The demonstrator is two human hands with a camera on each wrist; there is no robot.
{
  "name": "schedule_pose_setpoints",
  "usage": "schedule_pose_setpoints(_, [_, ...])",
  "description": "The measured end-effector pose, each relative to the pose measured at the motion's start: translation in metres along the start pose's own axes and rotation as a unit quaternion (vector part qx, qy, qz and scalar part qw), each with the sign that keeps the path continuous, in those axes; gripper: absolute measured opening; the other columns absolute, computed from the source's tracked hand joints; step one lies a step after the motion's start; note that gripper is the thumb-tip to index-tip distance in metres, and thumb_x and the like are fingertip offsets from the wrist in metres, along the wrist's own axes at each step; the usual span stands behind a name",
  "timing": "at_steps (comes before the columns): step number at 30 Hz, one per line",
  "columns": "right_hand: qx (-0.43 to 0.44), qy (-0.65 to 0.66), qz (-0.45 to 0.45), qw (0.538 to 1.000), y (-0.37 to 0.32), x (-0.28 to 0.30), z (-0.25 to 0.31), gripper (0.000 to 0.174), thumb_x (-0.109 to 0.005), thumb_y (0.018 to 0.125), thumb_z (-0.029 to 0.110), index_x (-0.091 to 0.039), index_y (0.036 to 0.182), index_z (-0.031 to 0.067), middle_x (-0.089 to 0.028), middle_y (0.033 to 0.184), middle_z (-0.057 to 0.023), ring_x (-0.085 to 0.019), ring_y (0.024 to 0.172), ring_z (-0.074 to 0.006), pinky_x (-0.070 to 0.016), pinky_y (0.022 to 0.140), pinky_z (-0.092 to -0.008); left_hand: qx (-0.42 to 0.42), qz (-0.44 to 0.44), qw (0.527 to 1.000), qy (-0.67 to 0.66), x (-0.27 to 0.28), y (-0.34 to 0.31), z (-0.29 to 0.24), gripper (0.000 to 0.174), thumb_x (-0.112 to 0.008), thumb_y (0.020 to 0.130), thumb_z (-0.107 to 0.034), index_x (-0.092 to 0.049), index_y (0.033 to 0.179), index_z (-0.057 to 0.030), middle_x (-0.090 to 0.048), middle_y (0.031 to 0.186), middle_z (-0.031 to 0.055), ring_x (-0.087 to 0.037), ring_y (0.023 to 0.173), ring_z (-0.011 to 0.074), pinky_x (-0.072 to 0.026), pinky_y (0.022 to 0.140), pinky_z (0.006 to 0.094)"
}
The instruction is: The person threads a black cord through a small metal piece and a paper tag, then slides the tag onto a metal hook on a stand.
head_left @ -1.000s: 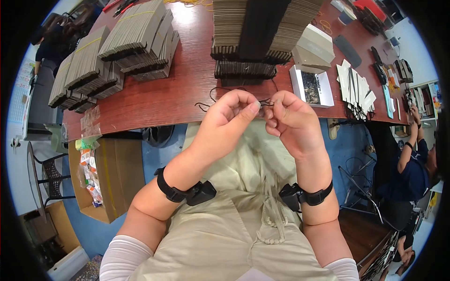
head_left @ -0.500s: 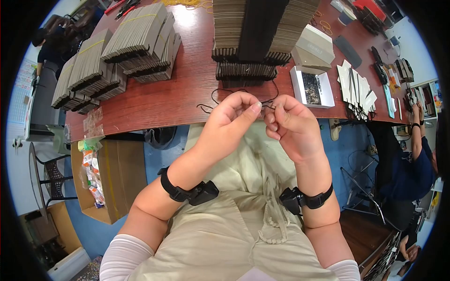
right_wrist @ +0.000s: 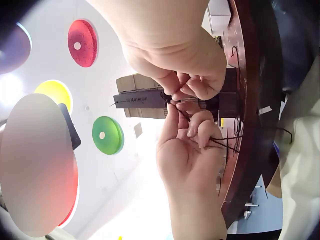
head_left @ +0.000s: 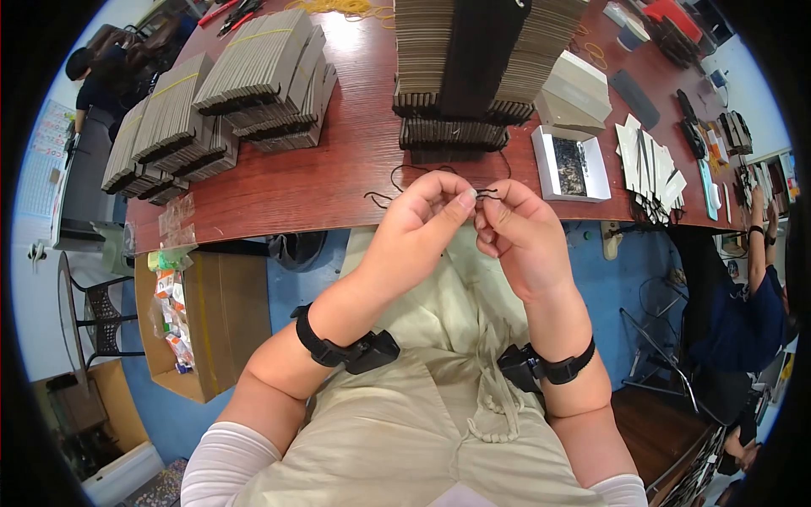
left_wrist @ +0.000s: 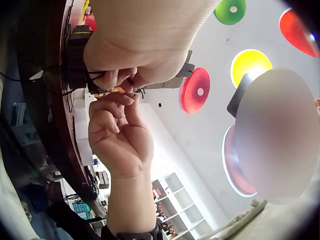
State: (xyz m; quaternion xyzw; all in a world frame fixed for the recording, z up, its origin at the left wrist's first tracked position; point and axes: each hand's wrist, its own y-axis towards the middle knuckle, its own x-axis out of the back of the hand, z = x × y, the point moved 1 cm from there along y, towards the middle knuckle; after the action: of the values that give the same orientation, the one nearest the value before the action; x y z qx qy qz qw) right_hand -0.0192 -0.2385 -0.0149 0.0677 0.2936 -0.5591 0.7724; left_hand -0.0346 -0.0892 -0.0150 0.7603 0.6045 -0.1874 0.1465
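Note:
A thin black cord (head_left: 395, 179) runs between my two hands over the table's front edge. My left hand (head_left: 422, 224) pinches it between thumb and forefinger, its other fingers curled. In the right wrist view, loose strands of the cord (right_wrist: 227, 139) trail out past the curled fingers of that hand. My right hand (head_left: 528, 232) pinches the short dark piece of cord that shows between the fingertips. Both sets of fingertips meet closely in the left wrist view, where the right hand (left_wrist: 122, 140) is below and the left hand (left_wrist: 135, 60) above, partly hiding the cord.
A tall stack of grey cards with a black strip (head_left: 473, 59) stands ahead. Banded card bundles (head_left: 253, 63) are at the left. To the right lie an open white box (head_left: 574, 169) and pale tags (head_left: 650, 165) with black cords. A carton (head_left: 228, 313) sits below the table.
The head view has shifted slightly, so the table items appear farther right and lower. Both hands keep their pinch, and a dark bit of cord shows more plainly between the fingertips.

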Motion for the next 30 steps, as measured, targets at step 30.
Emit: schedule_pose_setpoints(30, [0.008,0.114,0.145,0.983,0.0,0.023,0.01,0.01,-0.065,0.077,-0.001,-0.06,0.086,0.0012,-0.062,0.08,-0.0088,-0.051,0.06,-0.0087,-0.0368,0.05,-0.0209,0.01,0.111,0.966,0.234,0.008,0.001,-0.008,0.012,-0.059,0.085,-0.011,-0.056,0.087,0.0004,-0.057,0.077,0.0018,-0.05,0.064,0.009,-0.0412,0.058,0.0238])
